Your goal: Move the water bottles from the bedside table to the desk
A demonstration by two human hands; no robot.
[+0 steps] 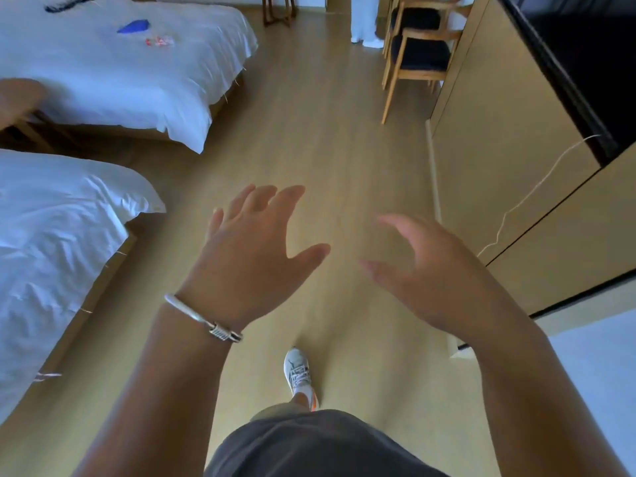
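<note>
No water bottle shows in the head view, and neither the bedside table nor the desk top can be made out. My left hand point(253, 247), with a silver bracelet on its wrist, is held out over the wooden floor with fingers spread and nothing in it. My right hand point(430, 266) hangs beside it, fingers loosely bent, also holding nothing. The two hands are a short gap apart, palms turned partly toward each other.
Two beds with white covers stand at the left, the near bed point(58, 242) and the far bed point(113, 67). A wooden chair point(418, 56) stands at the upper right beside a pale wooden cabinet wall point(499, 139) with a dark screen point(585, 70). The wooden floor point(309, 132) runs between them. My shoe point(297, 371) is on the floor below.
</note>
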